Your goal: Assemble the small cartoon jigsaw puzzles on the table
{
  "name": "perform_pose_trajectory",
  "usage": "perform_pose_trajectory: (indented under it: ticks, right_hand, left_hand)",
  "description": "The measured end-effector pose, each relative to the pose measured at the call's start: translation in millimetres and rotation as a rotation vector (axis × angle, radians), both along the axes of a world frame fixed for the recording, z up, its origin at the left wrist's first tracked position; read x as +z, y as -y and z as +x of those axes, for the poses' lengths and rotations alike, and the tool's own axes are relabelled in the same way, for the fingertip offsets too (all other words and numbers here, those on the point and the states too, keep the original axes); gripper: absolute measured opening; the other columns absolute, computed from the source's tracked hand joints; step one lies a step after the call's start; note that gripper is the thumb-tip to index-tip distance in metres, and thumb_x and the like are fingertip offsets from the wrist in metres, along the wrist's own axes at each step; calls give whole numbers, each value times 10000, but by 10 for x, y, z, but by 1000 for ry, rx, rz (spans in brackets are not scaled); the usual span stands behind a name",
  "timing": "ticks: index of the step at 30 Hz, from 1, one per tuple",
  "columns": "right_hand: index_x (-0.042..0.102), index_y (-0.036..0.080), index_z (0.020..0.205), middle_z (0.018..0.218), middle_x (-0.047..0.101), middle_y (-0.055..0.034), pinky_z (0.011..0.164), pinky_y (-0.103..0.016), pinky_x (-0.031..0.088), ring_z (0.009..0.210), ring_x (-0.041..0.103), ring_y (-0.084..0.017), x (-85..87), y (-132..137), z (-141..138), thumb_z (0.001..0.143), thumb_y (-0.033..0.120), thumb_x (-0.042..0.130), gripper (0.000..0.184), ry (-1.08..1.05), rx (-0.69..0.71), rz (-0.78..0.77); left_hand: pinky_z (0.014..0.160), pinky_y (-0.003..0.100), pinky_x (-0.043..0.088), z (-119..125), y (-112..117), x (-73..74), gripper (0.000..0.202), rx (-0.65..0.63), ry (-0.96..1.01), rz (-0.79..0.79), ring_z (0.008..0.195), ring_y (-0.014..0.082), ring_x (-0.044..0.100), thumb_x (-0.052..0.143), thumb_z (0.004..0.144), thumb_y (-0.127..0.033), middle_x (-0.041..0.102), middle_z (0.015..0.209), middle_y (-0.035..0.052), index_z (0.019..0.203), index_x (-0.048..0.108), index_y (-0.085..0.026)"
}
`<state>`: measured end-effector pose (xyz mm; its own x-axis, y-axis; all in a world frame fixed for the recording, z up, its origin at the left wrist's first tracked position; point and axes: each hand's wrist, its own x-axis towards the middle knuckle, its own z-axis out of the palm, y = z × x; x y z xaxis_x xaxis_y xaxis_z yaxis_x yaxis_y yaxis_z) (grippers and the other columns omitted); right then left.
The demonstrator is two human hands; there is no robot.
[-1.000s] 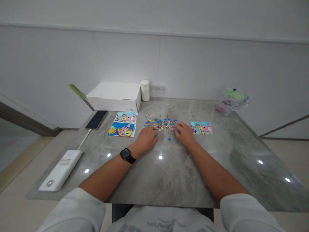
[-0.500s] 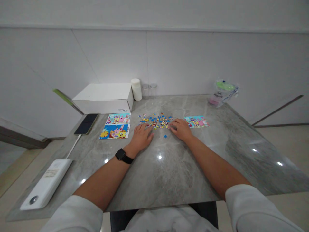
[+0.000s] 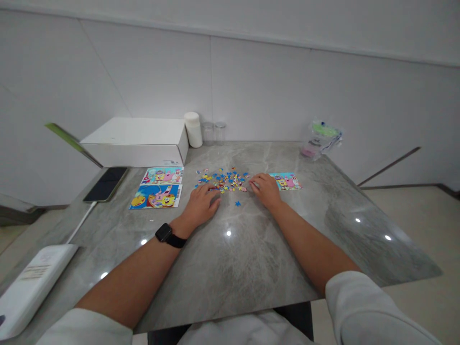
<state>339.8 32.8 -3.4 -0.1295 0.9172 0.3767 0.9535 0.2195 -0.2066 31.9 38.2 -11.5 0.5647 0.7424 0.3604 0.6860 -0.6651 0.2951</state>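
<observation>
Loose puzzle pieces point(image 3: 228, 180) lie scattered on the grey table point(image 3: 233, 273). Left hand point(image 3: 201, 205) at their near-left edge, thumb and fingers apart; right hand point(image 3: 267, 191) at right edge, cannot tell whether gripping.

Plain indoor room; home or office, cannot tell which. Glossy grey marbled worktop point(image 3: 233, 268) set along smooth pale-grey panelled wall point(image 3: 258, 91); pale shiny floor point(image 3: 413, 215) beyond the edge. Bright round light reflections point(image 3: 229, 233) on the top. Everyday items about: flat black-screened phone point(image 3: 106, 184), white cable point(image 3: 82, 223) running to rounded white slab-shaped device point(image 3: 32, 282). Small multicoloured jigsaw pieces point(image 3: 230, 180) too.
</observation>
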Motion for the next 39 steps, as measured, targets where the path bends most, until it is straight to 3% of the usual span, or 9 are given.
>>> perform_pose_trajectory:
  ticks: [7,17,21,24,29,36,39]
  right_hand:
    - [809,260,1165,1211,748,-86,1039,-385,432,1127,639,-248,-69,7,-42,1026,443,637,286,-1,72,-100]
    - [805,226,1039,1142,754,-95,1017,-377,449,1111,642,-252,-48,-20,31,1001,307,631,196,-67,-29,-112]
    - [793,213,1169,1206,732,-135,1013,-403,437,1123,618,-286,-15,-2,4,1001,307,618,260,5,-111,-89]
    - [773,232,1239,1278,708,-135,1043,-426,422,1165,594,-297,-19,11,-75,1006,367,634,303,28,-32,-57]
    - [823,247,1046,1236,723,-107,1036,-452,431,1120,608,-295,-96,-19,-153,976,361,689,190,5,54,-40]
    - [814,235,960,1052,737,-88,996,-408,478,1038,651,-248,-151,-110,-22,1000,294,636,191,-294,24,62]
    - [820,239,939,1073,733,-93,1011,-424,463,1061,636,-259,-160,-118,12,987,304,650,188,-236,62,36]
  left_hand:
    - [1102,501,498,-7,-32,-37,327,-22,26,-11,1244,299,608,572,1019,-361,645,1366,112,1292,711,-245]
    - [1129,500,484,-16,-49,-58,336,-31,45,-33,1256,294,603,564,1021,-363,647,1348,114,1295,706,-233]
    - [1119,492,489,-8,-43,-50,339,-33,53,-22,1249,294,603,575,1011,-340,643,1351,120,1299,705,-215]
    - [1107,494,496,10,-29,-34,331,-36,67,-21,1239,295,605,583,1003,-326,648,1336,118,1292,708,-224]
    - [1108,527,497,25,-18,-25,332,-44,86,-22,1245,307,603,603,978,-284,649,1332,120,1288,709,-232]
    - [1101,516,507,16,-34,-47,333,-70,111,7,1233,299,608,588,966,-223,654,1326,127,1275,713,-203]
    - [1097,507,508,21,-30,-40,330,-84,117,7,1217,291,613,596,958,-209,654,1315,124,1263,722,-210]
